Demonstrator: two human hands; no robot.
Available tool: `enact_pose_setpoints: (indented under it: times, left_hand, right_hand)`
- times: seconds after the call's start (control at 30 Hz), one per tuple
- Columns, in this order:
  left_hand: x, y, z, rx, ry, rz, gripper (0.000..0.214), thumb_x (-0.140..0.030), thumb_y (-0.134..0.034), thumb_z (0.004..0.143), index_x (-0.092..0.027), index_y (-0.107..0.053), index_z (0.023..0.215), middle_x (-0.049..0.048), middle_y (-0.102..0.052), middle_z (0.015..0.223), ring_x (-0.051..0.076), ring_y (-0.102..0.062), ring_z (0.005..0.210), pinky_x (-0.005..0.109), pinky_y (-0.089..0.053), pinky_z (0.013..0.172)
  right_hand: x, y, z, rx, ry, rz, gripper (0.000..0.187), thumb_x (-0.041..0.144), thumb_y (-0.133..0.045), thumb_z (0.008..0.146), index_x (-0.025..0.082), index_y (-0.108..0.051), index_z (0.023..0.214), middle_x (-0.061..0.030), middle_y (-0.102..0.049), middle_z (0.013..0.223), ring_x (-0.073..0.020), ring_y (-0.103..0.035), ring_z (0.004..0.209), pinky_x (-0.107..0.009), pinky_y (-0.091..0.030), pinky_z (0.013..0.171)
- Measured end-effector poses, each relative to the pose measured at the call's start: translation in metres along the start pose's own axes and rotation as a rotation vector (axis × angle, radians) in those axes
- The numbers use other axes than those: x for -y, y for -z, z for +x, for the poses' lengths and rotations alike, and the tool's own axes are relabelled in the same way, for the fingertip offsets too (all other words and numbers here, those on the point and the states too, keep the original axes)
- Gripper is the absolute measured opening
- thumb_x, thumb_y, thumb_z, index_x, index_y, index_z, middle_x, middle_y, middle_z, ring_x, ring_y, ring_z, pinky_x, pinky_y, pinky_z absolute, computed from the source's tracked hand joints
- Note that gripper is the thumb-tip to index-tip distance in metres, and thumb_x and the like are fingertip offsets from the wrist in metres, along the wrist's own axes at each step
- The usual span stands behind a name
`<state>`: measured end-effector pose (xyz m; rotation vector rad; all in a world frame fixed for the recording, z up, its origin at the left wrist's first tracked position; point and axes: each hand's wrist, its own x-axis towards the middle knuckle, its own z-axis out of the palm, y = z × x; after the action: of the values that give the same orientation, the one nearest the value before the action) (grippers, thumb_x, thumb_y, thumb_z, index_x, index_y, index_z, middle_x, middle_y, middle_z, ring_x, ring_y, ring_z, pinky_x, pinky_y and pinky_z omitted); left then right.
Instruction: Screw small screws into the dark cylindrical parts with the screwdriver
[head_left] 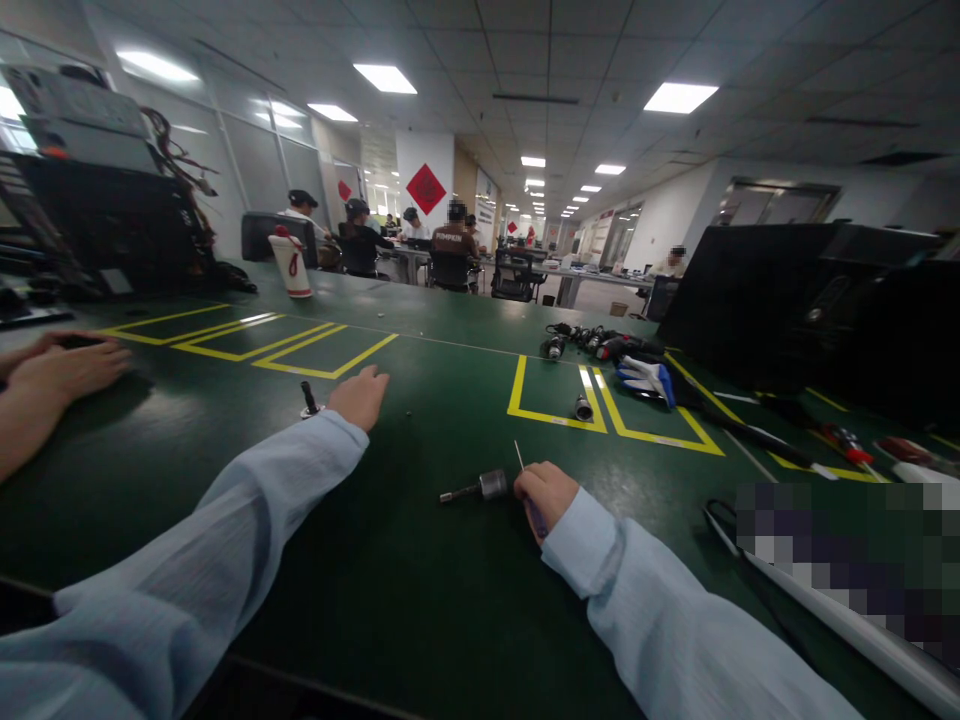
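My right hand (549, 492) is closed around the purple handle of a screwdriver (535, 518), its thin metal shaft pointing up and away. Just left of it lies a metal cylinder with a long thin shaft (480, 488), apart from the fingers. My left hand (360, 398) reaches out over the table, seen from the back; its fingers look curled together, and what they hold, if anything, is hidden. Beside the left wrist a black-topped part with a round metal base (309, 400) stands upright. A short metal fitting (583, 408) rests within the yellow tape at right.
The green table (420, 590) bears yellow tape outlines (330, 374). Another person's hands (67, 372) rest at the left edge. A paper cup (291, 262) stands at the back. Right of centre lie cables (592, 342), work gloves (646, 382) and a red-handled tool (847, 442), near dark equipment (765, 290).
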<state>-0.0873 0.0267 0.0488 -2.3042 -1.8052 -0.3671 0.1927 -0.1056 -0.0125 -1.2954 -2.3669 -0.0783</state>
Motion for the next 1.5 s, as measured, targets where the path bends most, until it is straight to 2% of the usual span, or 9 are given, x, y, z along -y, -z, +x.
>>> enact_pose_setpoints:
  times: [0.13, 0.3, 0.47, 0.77, 0.93, 1.0, 1.07, 1.23, 1.5]
  left_hand:
    - [-0.021, -0.001, -0.009, 0.051, -0.149, 0.001, 0.030, -0.014, -0.039, 0.078, -0.011, -0.060, 0.100, 0.0148, -0.060, 0.103, 0.026, -0.058, 0.094, 0.036, -0.044, 0.080]
    - [-0.084, 0.004, -0.046, 0.090, -0.478, -0.247, 0.031, -0.031, -0.035, 0.084, -0.015, -0.059, 0.095, 0.0079, -0.062, 0.094, 0.019, -0.058, 0.086, 0.030, -0.044, 0.077]
    - [-0.128, 0.006, -0.074, 0.147, -0.563, -0.135, 0.027, -0.033, -0.050, 0.076, -0.015, -0.056, 0.096, 0.0092, -0.059, 0.091, 0.024, -0.056, 0.082, 0.034, -0.045, 0.069]
    - [-0.134, -0.001, -0.076, 0.140, -0.548, -0.196, 0.023, -0.021, -0.053, 0.074, -0.013, -0.049, 0.096, 0.0091, -0.056, 0.093, 0.023, -0.053, 0.084, 0.035, -0.043, 0.074]
    - [-0.134, -0.005, -0.082, 0.136, -0.529, -0.314, 0.028, -0.019, -0.054, 0.075, -0.013, -0.045, 0.100, 0.0084, -0.057, 0.094, 0.021, -0.053, 0.084, 0.035, -0.042, 0.076]
    - [-0.134, -0.009, -0.083, 0.120, -0.512, -0.363, 0.027, -0.019, -0.053, 0.075, -0.014, -0.044, 0.100, 0.0080, -0.057, 0.094, 0.021, -0.053, 0.085, 0.035, -0.042, 0.077]
    - [-0.134, -0.012, -0.084, 0.104, -0.505, -0.416, 0.027, -0.020, -0.053, 0.075, -0.015, -0.045, 0.100, 0.0076, -0.056, 0.095, 0.020, -0.053, 0.086, 0.035, -0.041, 0.078]
    - [-0.133, -0.013, -0.082, -0.014, -0.570, -0.500, 0.033, -0.021, -0.056, 0.074, -0.015, -0.048, 0.106, 0.0081, -0.058, 0.099, 0.021, -0.051, 0.091, 0.036, -0.040, 0.081]
    - [-0.132, -0.005, -0.085, -0.100, -0.531, -0.518, 0.035, -0.013, -0.051, 0.074, -0.020, -0.052, 0.108, 0.0071, -0.056, 0.101, 0.019, -0.051, 0.089, 0.034, -0.043, 0.076]
  right_hand:
    - [0.000, 0.000, 0.000, 0.011, -0.003, -0.005, 0.024, 0.000, -0.051, 0.055, 0.017, -0.053, 0.073, -0.0044, -0.057, 0.075, -0.0174, -0.048, 0.070, -0.026, -0.038, 0.061]
    - [0.001, 0.002, 0.000, 0.004, 0.026, 0.017, 0.018, 0.005, -0.053, 0.059, 0.017, -0.053, 0.073, -0.0048, -0.057, 0.075, -0.0167, -0.047, 0.068, -0.025, -0.038, 0.061]
    - [0.000, 0.000, 0.000, -0.047, 0.071, 0.004, 0.008, 0.010, -0.050, 0.072, 0.017, -0.055, 0.071, -0.0052, -0.058, 0.073, -0.0156, -0.048, 0.066, -0.024, -0.038, 0.060]
    - [0.000, -0.002, 0.001, -0.077, 0.067, -0.030, 0.011, 0.014, -0.048, 0.075, 0.018, -0.056, 0.068, -0.0045, -0.058, 0.069, -0.0156, -0.049, 0.064, -0.024, -0.039, 0.058]
    - [0.000, 0.001, -0.001, -0.154, 0.081, 0.103, 0.013, 0.013, -0.044, 0.073, 0.015, -0.057, 0.073, -0.0087, -0.061, 0.076, -0.0178, -0.053, 0.070, -0.028, -0.044, 0.063]
    - [-0.001, 0.005, -0.001, -0.272, 0.021, 0.210, 0.018, 0.014, -0.042, 0.075, 0.015, -0.059, 0.080, -0.0100, -0.063, 0.081, -0.0186, -0.056, 0.076, -0.031, -0.046, 0.069]
    - [-0.001, 0.011, 0.000, -0.402, -0.159, 0.384, 0.020, 0.022, -0.043, 0.078, 0.016, -0.061, 0.084, -0.0086, -0.065, 0.079, -0.0175, -0.059, 0.073, -0.031, -0.047, 0.069]
    - [-0.005, 0.029, 0.004, -0.464, -0.723, 0.874, 0.035, 0.046, -0.055, 0.067, 0.014, -0.062, 0.058, -0.0009, -0.055, 0.042, -0.0085, -0.044, 0.034, -0.022, -0.037, 0.036]
    - [-0.007, 0.024, 0.003, -0.417, -0.832, 0.916, 0.031, 0.040, -0.053, 0.063, 0.015, -0.056, 0.044, 0.0033, -0.045, 0.031, -0.0052, -0.035, 0.027, -0.019, -0.027, 0.031]
